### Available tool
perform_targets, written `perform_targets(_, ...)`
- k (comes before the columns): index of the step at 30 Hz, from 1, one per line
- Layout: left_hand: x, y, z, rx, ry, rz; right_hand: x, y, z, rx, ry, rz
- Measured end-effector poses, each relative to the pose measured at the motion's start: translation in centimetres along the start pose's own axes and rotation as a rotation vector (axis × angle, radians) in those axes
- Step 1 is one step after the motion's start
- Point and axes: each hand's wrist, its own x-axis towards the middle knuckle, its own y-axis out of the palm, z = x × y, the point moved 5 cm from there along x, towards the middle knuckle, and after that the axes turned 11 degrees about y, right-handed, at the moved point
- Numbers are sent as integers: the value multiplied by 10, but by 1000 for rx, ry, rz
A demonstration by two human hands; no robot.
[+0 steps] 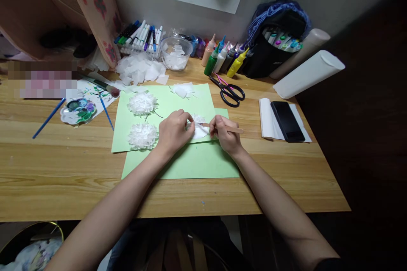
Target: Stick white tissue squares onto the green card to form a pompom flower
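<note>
Two pale green sheets of paper (181, 165) overlap on the desk before me. White ruffled paper flowers (142, 104) sit on the upper sheet, with thin dark lines drawn near them. At the sheet's right side, my left hand (175, 132) is closed, its thumb and fingertips pinching at a piece of white tissue paper (201, 132). My right hand (225, 135) is closed round a slim brown stick (234, 129). The stick's darker tip points left, close to the left fingertips and the white paper. Part of the flower there is hidden by my fingers.
Black-handled scissors (229, 93) lie beyond my right hand. Paint bottles (222, 59), a tub of white scraps (177, 53) and markers (143, 36) line the wall. A phone (288, 121) rests at right; a paint palette (78, 111) and brushes lie at left.
</note>
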Motion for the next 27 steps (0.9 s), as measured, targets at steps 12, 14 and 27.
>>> perform_targets(12, 0, 1, 0, -22, -38, -3, 0, 6, 0, -102, -36, 80)
perform_targets(14, 0, 2, 1, -31, -42, 5, 1, 7, 0, -90, -39, 76)
perform_targets(27, 2, 6, 17, -249, -124, -37, 2, 8, -2, -77, -36, 16)
